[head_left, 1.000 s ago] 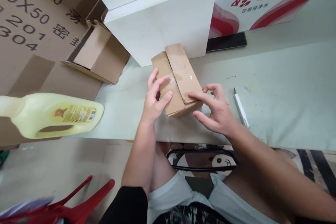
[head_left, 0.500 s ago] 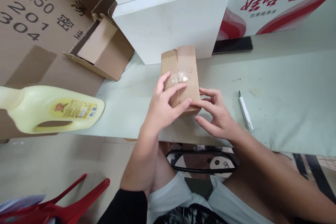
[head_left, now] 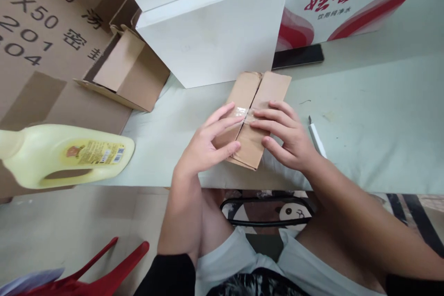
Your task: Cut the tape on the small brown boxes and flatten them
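A small brown cardboard box (head_left: 255,141) lies on the green-covered table, turned at a slant, its two top flaps meeting at a seam. A strip of clear tape (head_left: 240,111) crosses the seam near the middle. My left hand (head_left: 210,143) rests on the left flap with fingers spread, the fingertips by the tape and the thumb near the front. On the right flap lies my right hand (head_left: 287,134), its fingers stretched out and apart towards the seam. A white-handled craft knife (head_left: 317,138) lies just right of this hand, its lower end hidden by the arm.
Behind stands a white box (head_left: 215,41), with a red-and-white water carton (head_left: 333,4) and a black phone-like slab (head_left: 298,57) at right. To the left are an open cardboard box (head_left: 135,71), a large printed carton (head_left: 45,78) and a pale yellow jug (head_left: 69,155). A red chair (head_left: 114,270) stands below.
The small box has turned clockwise and its near end has come closer to the table edge. My right hand has moved from its front right corner onto the right flap.
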{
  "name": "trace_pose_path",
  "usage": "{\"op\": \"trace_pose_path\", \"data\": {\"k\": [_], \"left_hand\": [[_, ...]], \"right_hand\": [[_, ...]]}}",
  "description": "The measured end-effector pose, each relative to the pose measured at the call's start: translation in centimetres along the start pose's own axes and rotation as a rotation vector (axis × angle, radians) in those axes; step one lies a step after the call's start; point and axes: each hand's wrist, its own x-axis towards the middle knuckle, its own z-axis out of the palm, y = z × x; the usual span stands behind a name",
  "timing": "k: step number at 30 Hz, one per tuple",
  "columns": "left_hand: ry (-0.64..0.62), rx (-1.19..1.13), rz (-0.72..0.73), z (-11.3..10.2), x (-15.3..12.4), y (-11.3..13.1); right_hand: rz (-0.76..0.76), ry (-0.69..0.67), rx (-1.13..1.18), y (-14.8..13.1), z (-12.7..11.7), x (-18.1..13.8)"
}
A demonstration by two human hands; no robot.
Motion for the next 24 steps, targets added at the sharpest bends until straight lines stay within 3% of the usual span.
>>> {"op": "trace_pose_path", "data": {"k": [7, 11, 16, 21, 24], "left_hand": [[0.245, 0.204, -0.127, -0.6, -0.3, -0.6], [0.378, 0.323, -0.161, -0.2, -0.6, 0.5], [0.187, 0.422, -0.076, 1.7, -0.2, 2.3], [0.114, 0.434, -0.069, 1.1, 0.4, 1.2], [0.123, 0.415, -0.133, 0.2, 0.4, 1.0]], "right_hand": [[0.033, -0.039, -0.147, -0.4, 0.2, -0.1], [0.101, -0.009, -0.269, -1.6, 0.7, 0.0], [0.148, 0.041, -0.3, -2.3, 1.5, 0.3], [0.041, 0.107, -0.113, -0.4, 0.1, -0.2], [0.254, 0.253, -0.21, 1.1, -2.1, -0.6]]}}
